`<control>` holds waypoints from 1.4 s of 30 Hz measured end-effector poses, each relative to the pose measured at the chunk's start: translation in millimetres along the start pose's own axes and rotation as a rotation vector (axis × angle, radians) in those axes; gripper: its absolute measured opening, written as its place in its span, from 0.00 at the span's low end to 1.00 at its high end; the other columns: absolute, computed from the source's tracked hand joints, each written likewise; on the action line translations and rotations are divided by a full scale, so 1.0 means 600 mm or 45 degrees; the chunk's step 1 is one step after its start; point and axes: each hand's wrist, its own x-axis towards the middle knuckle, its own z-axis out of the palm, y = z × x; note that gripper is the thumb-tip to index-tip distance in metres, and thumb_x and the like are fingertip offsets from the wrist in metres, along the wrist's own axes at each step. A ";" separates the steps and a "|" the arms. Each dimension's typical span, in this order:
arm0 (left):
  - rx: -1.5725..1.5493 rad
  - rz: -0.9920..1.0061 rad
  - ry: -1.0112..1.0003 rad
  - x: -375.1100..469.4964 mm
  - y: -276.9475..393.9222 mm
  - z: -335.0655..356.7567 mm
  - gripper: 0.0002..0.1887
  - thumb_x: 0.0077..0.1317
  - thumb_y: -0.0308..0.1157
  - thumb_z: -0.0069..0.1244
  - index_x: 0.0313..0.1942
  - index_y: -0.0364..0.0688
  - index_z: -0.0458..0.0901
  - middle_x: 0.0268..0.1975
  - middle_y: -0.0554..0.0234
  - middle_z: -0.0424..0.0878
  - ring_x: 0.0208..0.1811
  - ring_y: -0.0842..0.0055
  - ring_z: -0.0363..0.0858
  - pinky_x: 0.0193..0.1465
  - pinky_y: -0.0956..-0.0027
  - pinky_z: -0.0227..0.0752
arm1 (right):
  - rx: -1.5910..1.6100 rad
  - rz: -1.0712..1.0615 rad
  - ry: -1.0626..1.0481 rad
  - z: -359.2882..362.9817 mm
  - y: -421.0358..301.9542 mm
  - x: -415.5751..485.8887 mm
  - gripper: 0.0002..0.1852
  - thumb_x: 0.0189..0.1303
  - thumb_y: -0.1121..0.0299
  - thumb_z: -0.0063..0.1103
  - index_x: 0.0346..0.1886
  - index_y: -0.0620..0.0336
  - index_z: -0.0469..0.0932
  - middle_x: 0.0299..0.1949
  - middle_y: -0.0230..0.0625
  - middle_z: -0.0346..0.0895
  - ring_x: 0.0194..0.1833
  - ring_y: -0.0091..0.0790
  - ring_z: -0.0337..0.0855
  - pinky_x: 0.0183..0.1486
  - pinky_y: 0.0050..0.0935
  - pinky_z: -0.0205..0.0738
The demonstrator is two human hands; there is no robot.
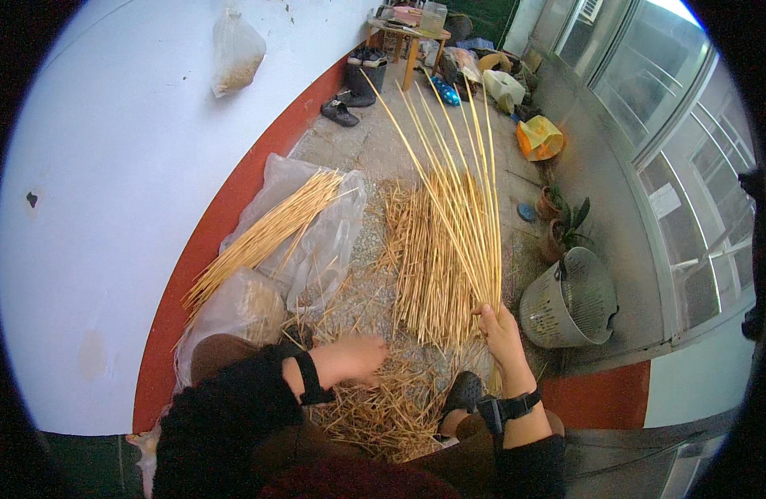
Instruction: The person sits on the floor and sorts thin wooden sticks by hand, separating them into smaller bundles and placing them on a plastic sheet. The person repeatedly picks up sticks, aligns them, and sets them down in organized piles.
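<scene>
My right hand (496,327) is closed around several long straw stalks (464,187), which fan out upwards from the fist. Beneath and left of them, a wide layer of shorter straw stalks (426,268) lies on the floor. My left hand (355,358), blurred, is above the floor at the edge of a loose heap of straw scraps (383,418); whether it holds anything cannot be told. Farther left, a bundle of straw stalks (264,237) rests partly on a clear plastic sheet or bag (320,262).
A perforated plastic basket (539,305) stands right of my right hand, with potted plants (552,240) beyond it. At the far end are a small wooden table (411,34), black shoes (339,112) and an orange-yellow bag (540,138). A white wall runs along the left.
</scene>
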 end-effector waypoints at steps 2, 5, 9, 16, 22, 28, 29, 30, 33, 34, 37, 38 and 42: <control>-0.099 -0.003 0.186 0.007 -0.010 -0.011 0.23 0.59 0.42 0.58 0.45 0.32 0.76 0.46 0.48 0.75 0.49 0.55 0.77 0.49 0.55 0.73 | 0.049 0.072 -0.076 0.009 -0.011 -0.006 0.15 0.72 0.61 0.46 0.38 0.63 0.76 0.21 0.23 0.63 0.22 0.19 0.62 0.24 0.22 0.56; -0.183 -0.069 0.437 0.008 -0.021 -0.046 0.21 0.62 0.41 0.55 0.47 0.34 0.76 0.46 0.50 0.76 0.47 0.54 0.77 0.49 0.56 0.73 | 0.232 0.214 -0.274 0.014 -0.029 -0.012 0.16 0.73 0.60 0.44 0.39 0.64 0.76 0.20 0.23 0.62 0.21 0.19 0.60 0.24 0.22 0.55; -0.330 -0.211 0.611 0.007 -0.024 -0.093 0.19 0.66 0.42 0.51 0.48 0.36 0.76 0.48 0.51 0.76 0.48 0.57 0.77 0.48 0.57 0.73 | 0.411 0.315 -0.409 0.024 -0.044 -0.023 0.15 0.74 0.60 0.41 0.42 0.63 0.73 0.22 0.23 0.61 0.21 0.19 0.58 0.23 0.20 0.55; -1.805 -0.027 0.884 0.037 -0.001 -0.119 0.24 0.72 0.42 0.45 0.64 0.44 0.64 0.59 0.52 0.75 0.55 0.65 0.78 0.53 0.58 0.72 | 0.710 0.397 -0.829 0.069 -0.068 -0.051 0.14 0.74 0.59 0.43 0.44 0.60 0.71 0.23 0.23 0.60 0.23 0.18 0.58 0.24 0.18 0.56; -2.679 0.622 0.988 0.053 -0.010 -0.150 0.10 0.74 0.40 0.41 0.47 0.45 0.70 0.32 0.67 0.72 0.31 0.80 0.71 0.38 0.75 0.66 | 0.622 0.220 -1.134 0.115 -0.070 -0.051 0.24 0.73 0.48 0.39 0.50 0.62 0.72 0.27 0.26 0.68 0.28 0.22 0.68 0.31 0.22 0.67; -2.750 0.415 1.672 0.014 -0.078 -0.207 0.15 0.74 0.44 0.40 0.32 0.45 0.67 0.20 0.77 0.56 0.20 0.86 0.55 0.27 0.78 0.58 | 0.822 0.287 -0.789 0.095 -0.039 -0.013 0.45 0.65 0.31 0.21 0.60 0.65 0.69 0.49 0.46 0.78 0.54 0.39 0.78 0.58 0.37 0.71; -2.746 0.420 1.766 0.003 -0.091 -0.215 0.15 0.74 0.44 0.39 0.32 0.45 0.67 0.20 0.77 0.56 0.19 0.86 0.54 0.27 0.78 0.58 | 0.790 0.303 -0.653 0.087 -0.034 -0.007 0.45 0.65 0.31 0.21 0.59 0.64 0.70 0.50 0.46 0.77 0.54 0.40 0.78 0.58 0.37 0.72; -2.779 0.359 1.876 -0.006 -0.101 -0.219 0.15 0.75 0.44 0.39 0.32 0.45 0.67 0.20 0.77 0.56 0.19 0.86 0.54 0.27 0.78 0.58 | 0.887 0.416 -0.593 0.078 -0.029 -0.006 0.44 0.64 0.31 0.22 0.58 0.64 0.71 0.52 0.46 0.76 0.55 0.41 0.78 0.58 0.35 0.73; -2.630 0.456 1.977 -0.030 -0.120 -0.223 0.15 0.75 0.43 0.37 0.32 0.44 0.67 0.20 0.76 0.56 0.18 0.86 0.54 0.27 0.78 0.58 | 1.012 0.661 -0.344 0.070 -0.014 -0.016 0.42 0.67 0.34 0.26 0.56 0.66 0.74 0.53 0.44 0.77 0.54 0.37 0.77 0.55 0.31 0.75; -2.624 0.486 1.958 -0.036 -0.123 -0.224 0.15 0.76 0.43 0.36 0.32 0.44 0.67 0.19 0.76 0.55 0.18 0.86 0.55 0.27 0.79 0.58 | 1.035 0.651 -0.297 0.077 -0.011 -0.015 0.42 0.67 0.34 0.28 0.56 0.66 0.73 0.54 0.44 0.76 0.53 0.36 0.77 0.51 0.29 0.78; -2.594 0.413 1.928 -0.038 -0.119 -0.222 0.15 0.76 0.44 0.36 0.32 0.45 0.67 0.19 0.75 0.55 0.19 0.86 0.55 0.27 0.78 0.58 | 1.126 0.601 -0.245 0.094 -0.008 -0.020 0.42 0.67 0.34 0.28 0.57 0.67 0.72 0.57 0.46 0.74 0.53 0.37 0.78 0.50 0.29 0.78; -2.597 0.408 1.907 -0.036 -0.115 -0.221 0.15 0.76 0.44 0.36 0.32 0.45 0.67 0.19 0.75 0.56 0.20 0.85 0.55 0.29 0.77 0.59 | 1.316 0.553 -0.292 0.100 -0.010 -0.022 0.42 0.67 0.33 0.27 0.59 0.66 0.70 0.59 0.46 0.73 0.53 0.35 0.78 0.48 0.27 0.78; -2.557 0.336 1.908 -0.014 -0.095 -0.213 0.16 0.75 0.45 0.37 0.30 0.46 0.65 0.20 0.74 0.57 0.21 0.83 0.57 0.32 0.75 0.60 | 1.427 0.464 -0.345 0.111 -0.023 -0.021 0.41 0.68 0.34 0.25 0.59 0.64 0.69 0.57 0.44 0.74 0.52 0.33 0.78 0.41 0.21 0.74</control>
